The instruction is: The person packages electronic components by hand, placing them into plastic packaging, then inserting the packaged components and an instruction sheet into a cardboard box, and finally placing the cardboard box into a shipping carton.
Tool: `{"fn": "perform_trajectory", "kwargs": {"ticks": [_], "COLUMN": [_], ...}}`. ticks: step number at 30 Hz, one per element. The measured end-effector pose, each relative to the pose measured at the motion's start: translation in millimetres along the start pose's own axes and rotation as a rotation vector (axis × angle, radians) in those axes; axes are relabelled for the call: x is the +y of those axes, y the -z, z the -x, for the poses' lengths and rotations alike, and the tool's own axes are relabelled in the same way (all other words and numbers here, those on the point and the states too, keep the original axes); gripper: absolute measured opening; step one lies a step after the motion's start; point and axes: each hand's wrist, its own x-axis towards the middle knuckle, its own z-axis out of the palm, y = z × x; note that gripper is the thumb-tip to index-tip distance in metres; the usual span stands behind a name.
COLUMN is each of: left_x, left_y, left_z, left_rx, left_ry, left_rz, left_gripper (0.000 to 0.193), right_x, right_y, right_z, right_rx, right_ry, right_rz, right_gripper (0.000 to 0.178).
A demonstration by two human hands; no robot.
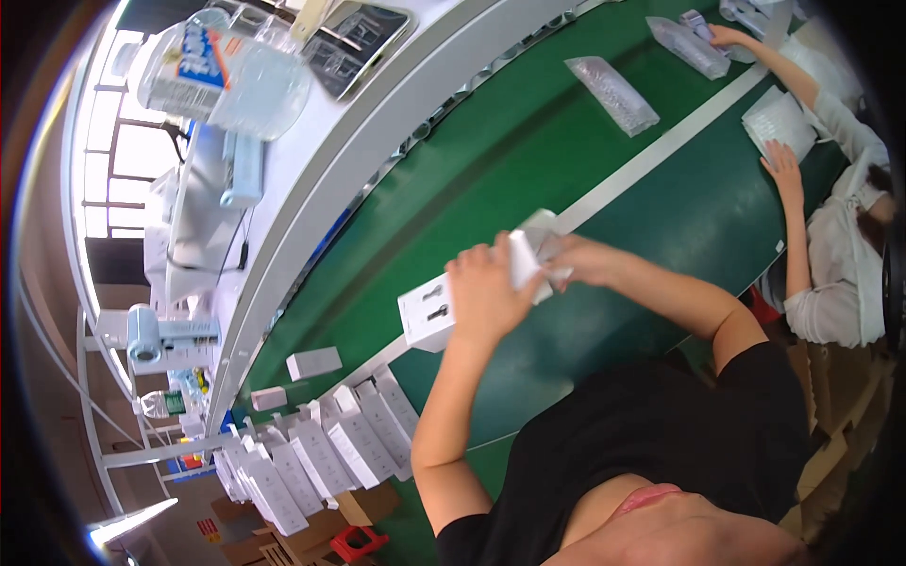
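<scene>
The left hand (489, 288) hides part of the white box (427, 325).

Counter (453, 179) in two greens: brighter along the far edge, darker, bluish green along the near edge, a pale grey strip (661, 143) dividing them lengthwise. Held carton (422, 325) at mid-counter: white, small black earphone-shaped print on its face. Row of cartons (351, 443) by the near left corner: plain white, tiny grey marks. Toward the far right corner, a bubble pouch (613, 94): clear, silvery, dotted all over. Shelf (351, 132) past the far edge: whitish-grey. On it, a big bottle (269, 90), colourless, label blue, orange and white. Below the near left corner: red stool (359, 544), brown cardboard (368, 506). Worker's shirt (651, 424): solid black. Co-worker's top (835, 250), near the right end: white.
</scene>
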Motion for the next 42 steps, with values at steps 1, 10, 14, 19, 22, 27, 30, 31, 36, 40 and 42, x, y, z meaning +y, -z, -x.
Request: {"fn": "perform_trajectory", "kwargs": {"ticks": [1,10,14,19,22,27,30,31,36,40,42], "left_x": [-14.6,-47.8,-33.7,-27.5,-25.8,-13.0,-3.4,1.5,20.4,33.8,41.7], "left_y": [-0.6,-75.2,-74.5,-64.6,-68.1,-84.8,-100.9,-105.3,-120.7,-127.5,-127.4], "left_z": [-3.3,20.6,27.8,40.1,46.3,69.1,81.6,82.5,97.5,111.3,115.1], "left_rx": [0.023,0.219,0.242,0.216,0.212,0.322,0.419,0.445,0.58,0.692,0.771], "left_ry": [0.115,0.646,0.711,0.673,0.685,0.657,0.569,0.525,0.433,0.416,0.384], "left_rz": [0.136,0.845,0.862,0.866,0.89,0.996,1.062,1.089,1.093,1.045,1.064], "left_gripper": [0.055,0.041,0.042,0.042,0.043,0.048,0.051,0.051,0.056,0.06,0.061], "right_x": [-24.5,-180.3,-132.6,-148.3,-147.5,-152.3,-139.5,-133.4,-97.1,-72.3,-72.2], "right_y": [24.8,279.5,247.6,127.1,54.6,-32.1,-93.9,-103.5,-158.0,-211.6,-236.4], "right_z": [-3.2,-38.4,-96.2,-80.2,-55.6,5.8,11.9,16.6,25.9,12.7,5.1], "right_rx": [0.079,1.303,1.362,1.031,0.612,-0.176,-0.404,-0.449,-0.821,-1.094,-1.097], "right_ry": [0.043,0.419,0.112,0.243,0.357,0.503,0.634,0.736,0.755,0.314,-0.145], "right_rz": [-0.01,1.336,1.811,1.849,1.915,1.893,2.055,2.224,2.629,2.729,2.802], "right_gripper": [0.027,0.049,0.059,0.054,0.049,0.043,0.04,0.037,0.024,0.015,0.01]}}
